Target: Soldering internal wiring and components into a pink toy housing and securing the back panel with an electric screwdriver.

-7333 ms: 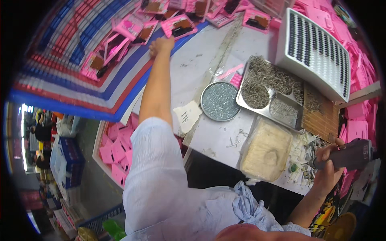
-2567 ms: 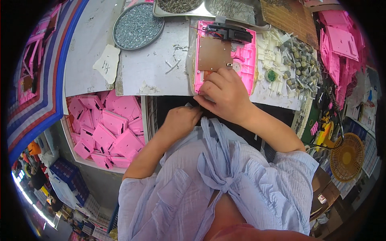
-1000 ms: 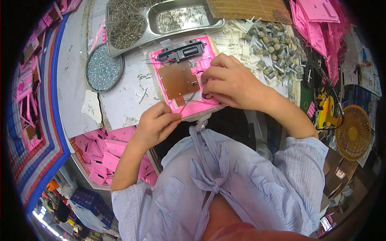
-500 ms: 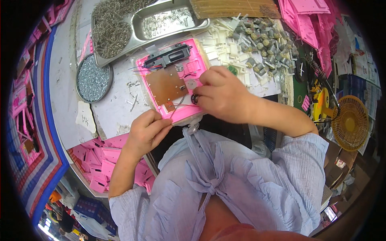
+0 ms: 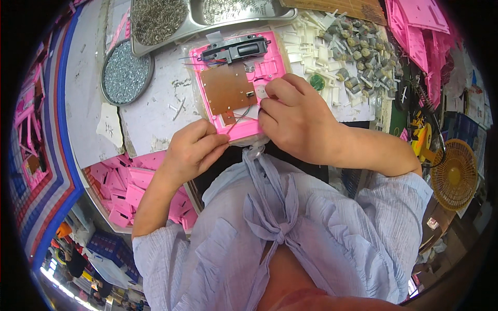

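Pink plastic housing (image 5: 262,70): flat on white worktop (image 5: 155,111), at near edge, 12 o'clock from torso. Brown circuit board (image 5: 227,88) seated in housing; black component (image 5: 236,51) at its 12 o'clock.

Left hand (image 5: 193,150): at housing's 7 o'clock, fingers curled together, pinching thin red wire (image 5: 236,122).

Right hand (image 5: 295,116): on housing's 4 o'clock corner, fingers bent, tips pressed onto plastic.

Round tin of screws (image 5: 126,76): 9 o'clock of housing. Small motors (image 5: 358,46): 2 o'clock. Pink parts bin (image 5: 132,186): below worktop, 7 o'clock.

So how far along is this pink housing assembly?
Done: brown circuit board and black module sit in the pink plastic housing. In hand: left hand pinches thin wires at its lower edge; right hand presses inside. Left: housing open, no cover on.
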`<state>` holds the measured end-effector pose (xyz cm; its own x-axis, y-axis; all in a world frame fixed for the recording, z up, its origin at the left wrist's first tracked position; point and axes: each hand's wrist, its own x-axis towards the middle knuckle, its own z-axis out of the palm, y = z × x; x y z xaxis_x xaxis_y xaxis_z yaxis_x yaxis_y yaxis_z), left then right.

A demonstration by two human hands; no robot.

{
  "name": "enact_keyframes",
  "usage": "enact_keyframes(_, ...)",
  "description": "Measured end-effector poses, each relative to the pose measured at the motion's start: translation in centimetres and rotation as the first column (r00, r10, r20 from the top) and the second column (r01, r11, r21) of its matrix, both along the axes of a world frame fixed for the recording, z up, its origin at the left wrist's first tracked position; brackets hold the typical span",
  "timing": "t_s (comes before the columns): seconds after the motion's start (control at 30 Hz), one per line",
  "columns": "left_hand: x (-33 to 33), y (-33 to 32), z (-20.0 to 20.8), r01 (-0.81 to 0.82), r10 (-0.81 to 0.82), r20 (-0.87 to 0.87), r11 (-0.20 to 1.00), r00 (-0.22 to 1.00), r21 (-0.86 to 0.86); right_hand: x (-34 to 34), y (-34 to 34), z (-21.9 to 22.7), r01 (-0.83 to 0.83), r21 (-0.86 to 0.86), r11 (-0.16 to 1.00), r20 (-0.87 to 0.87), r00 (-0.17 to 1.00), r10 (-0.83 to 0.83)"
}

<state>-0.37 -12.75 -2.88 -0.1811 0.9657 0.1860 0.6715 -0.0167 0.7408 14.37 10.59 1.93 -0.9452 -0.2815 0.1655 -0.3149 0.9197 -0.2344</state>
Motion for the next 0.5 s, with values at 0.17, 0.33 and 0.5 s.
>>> enact_keyframes(0.17, 0.09, -0.03, 0.09, 0.001, 0.0, -0.014, 1.0, 1.0, 0.026, -0.39, -0.71, 0.55, -0.027, 0.087, 0.996, 0.053, 0.998, 0.022)
enact_keyframes(0.33, -0.07, 0.05, -0.14, 0.009, -0.009, 0.008, 0.999, 1.0, 0.038, -0.43, -0.3, 0.33, 0.006, 0.057, 0.998, 0.047, 0.999, -0.008)
enact_keyframes(0.5, 0.02, -0.42, -0.79, -0.004, 0.002, 0.029, 0.997, 1.0, 0.071, -0.42, 0.0, 0.05, -0.012, -0.037, 0.999, 0.041, 0.999, 0.013)
